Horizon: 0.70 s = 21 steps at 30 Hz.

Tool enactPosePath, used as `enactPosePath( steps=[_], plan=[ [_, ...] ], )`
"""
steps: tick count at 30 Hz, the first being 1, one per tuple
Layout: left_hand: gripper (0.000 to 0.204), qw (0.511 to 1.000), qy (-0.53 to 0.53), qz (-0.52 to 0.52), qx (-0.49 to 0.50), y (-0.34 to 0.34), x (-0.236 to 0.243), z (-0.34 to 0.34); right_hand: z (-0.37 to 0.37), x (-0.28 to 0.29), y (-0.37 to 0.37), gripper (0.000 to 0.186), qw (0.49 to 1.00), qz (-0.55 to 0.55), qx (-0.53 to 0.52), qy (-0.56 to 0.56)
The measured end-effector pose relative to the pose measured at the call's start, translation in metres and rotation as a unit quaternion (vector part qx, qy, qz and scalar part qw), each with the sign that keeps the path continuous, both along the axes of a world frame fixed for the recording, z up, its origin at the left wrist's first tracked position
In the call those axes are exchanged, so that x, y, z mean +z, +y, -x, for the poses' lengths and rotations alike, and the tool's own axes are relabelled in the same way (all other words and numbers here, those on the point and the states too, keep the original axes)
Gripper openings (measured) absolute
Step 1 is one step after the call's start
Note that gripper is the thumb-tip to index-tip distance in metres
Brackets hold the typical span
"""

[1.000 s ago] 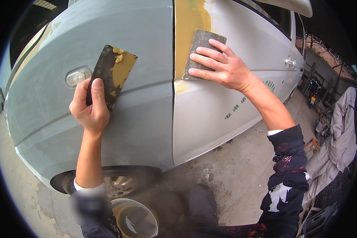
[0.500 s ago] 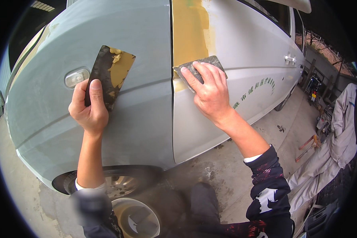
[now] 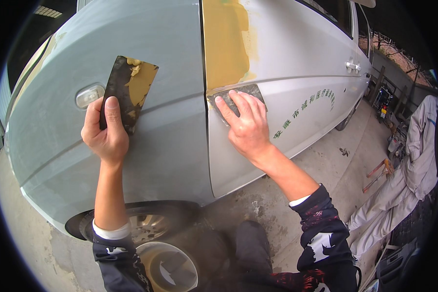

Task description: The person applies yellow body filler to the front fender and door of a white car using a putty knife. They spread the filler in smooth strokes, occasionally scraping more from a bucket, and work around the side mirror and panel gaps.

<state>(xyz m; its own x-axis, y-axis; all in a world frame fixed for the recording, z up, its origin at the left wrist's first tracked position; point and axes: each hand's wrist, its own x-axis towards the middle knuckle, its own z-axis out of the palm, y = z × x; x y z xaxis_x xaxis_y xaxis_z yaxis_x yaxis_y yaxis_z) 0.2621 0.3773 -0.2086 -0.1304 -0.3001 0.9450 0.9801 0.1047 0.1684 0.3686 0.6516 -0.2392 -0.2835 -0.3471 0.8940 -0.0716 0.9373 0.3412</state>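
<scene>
My left hand (image 3: pixel 105 134) grips a dark rectangular board (image 3: pixel 121 82) with a lump and smear of yellow putty, held upright before the grey fender (image 3: pixel 170 58) beside an oval side lamp (image 3: pixel 86 96). My right hand (image 3: pixel 246 126) has its fingers on a dark flat spreader (image 3: pixel 252 92), which is pressed against the white door (image 3: pixel 287 146) at the crease, just below a patch of yellow putty (image 3: pixel 226 39). The patch runs down the door's front edge, along the gap between door and fender.
A front wheel (image 3: pixel 148 224) sits below the fender, with a bucket (image 3: pixel 180 258) of cloudy liquid near my legs (image 3: pixel 250 243). The concrete floor (image 3: pixel 306 175) runs along the vehicle. At the right are a grey draped cover (image 3: pixel 413 160), a red metal tool (image 3: pixel 382 173) and assorted clutter.
My right hand and spreader have moved down from the upper putty patch to the door's crease, leaving the patch more exposed. My left hand and board have shifted slightly left in view.
</scene>
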Motion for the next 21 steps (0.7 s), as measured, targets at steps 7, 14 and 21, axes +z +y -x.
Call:
enactPosePath(
  steps=[7, 14, 21],
  plan=[
    [0.015, 1.0, -0.006, 0.009, -0.005, -0.001, -0.001, 0.001, -0.015, 0.008, -0.004, 0.056, 1.0, 0.019, 0.005, 0.001],
    [0.016, 1.0, 0.0, 0.012, 0.013, -0.001, 0.001, 0.0, 0.003, 0.0, -0.008, 0.067, 0.999, 0.032, 0.001, 0.006],
    [0.016, 1.0, -0.005, 0.007, -0.003, 0.0, 0.0, -0.001, -0.013, 0.001, -0.005, 0.064, 0.998, 0.035, 0.003, -0.056]
  ],
)
